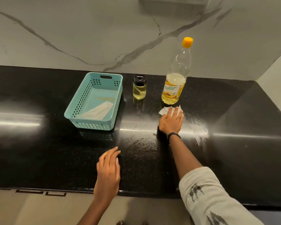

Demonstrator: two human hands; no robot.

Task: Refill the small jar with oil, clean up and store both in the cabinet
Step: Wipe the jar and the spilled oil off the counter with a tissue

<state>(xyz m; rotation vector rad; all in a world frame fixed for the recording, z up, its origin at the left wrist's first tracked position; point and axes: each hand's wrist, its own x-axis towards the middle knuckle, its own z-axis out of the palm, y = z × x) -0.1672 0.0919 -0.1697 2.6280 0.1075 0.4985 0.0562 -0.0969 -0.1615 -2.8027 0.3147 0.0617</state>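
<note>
We've got the right hand (171, 120) flat on a white tissue (164, 110), fingers straight and spread, pressing it to the black counter (39, 151) just in front of the oil bottle (174, 88); the left hand (108, 171) rests near the counter's front edge w/ fingers loosely bent, holding nothing. The small jar (139, 87), black lid on and oil well up its body, stands between the teal basket (94, 101) and the bottle, apart from both. We reckon the jar is glass: stiff, breakable, prob. greasy outside, so take it round the body, not by the lid. The bottle is thin plastic, approx. a third full, so bottom-heavy and squashy; grip low at the label, cap on. The counter shows smears, so wiping isn't done imo.
</note>
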